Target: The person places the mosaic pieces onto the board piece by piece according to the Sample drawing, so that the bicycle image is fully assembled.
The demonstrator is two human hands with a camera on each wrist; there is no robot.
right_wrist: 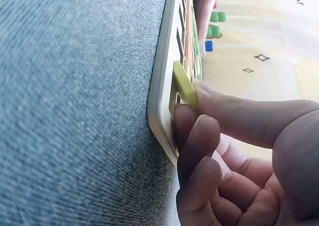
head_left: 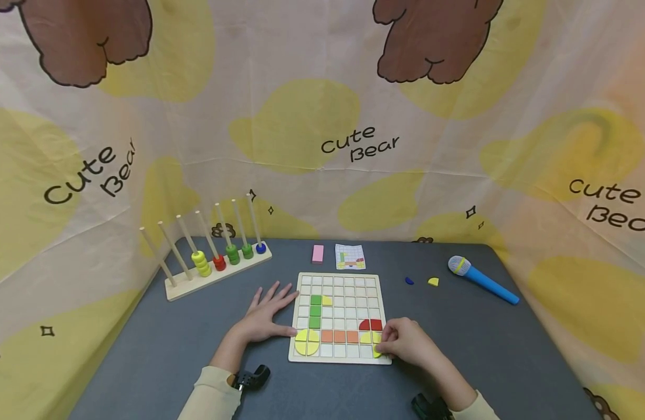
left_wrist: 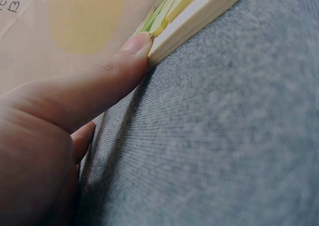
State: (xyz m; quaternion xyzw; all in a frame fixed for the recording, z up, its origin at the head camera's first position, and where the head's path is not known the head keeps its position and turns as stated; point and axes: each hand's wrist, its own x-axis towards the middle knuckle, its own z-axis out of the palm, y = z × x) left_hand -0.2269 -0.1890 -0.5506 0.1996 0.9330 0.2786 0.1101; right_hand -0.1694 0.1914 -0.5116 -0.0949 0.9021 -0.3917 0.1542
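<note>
A white grid board [head_left: 339, 361] with a wooden rim lies on the table, coloured tiles set in some of its squares. My right hand [head_left: 409, 343] pinches a small yellow tile [right_wrist: 184, 84] between thumb and fingers at the board's lower right corner. In the right wrist view, that tile stands tilted over a square. My left hand [head_left: 263, 319] has its fingers spread along the left side of the board, and its thumb [left_wrist: 134, 49] touches the edge. Near the right hand are red tiles [head_left: 376, 325]; a yellow circle [head_left: 307, 342] of tiles lies by the left thumb.
A peg rack [head_left: 183, 287] with coloured beads stands at the back left. Behind the board lie a pink block [head_left: 318, 254] and a pattern card [head_left: 350, 256]. To the right are a blue piece [head_left: 409, 280], a yellow piece [head_left: 433, 282] and a toy microphone [head_left: 485, 281].
</note>
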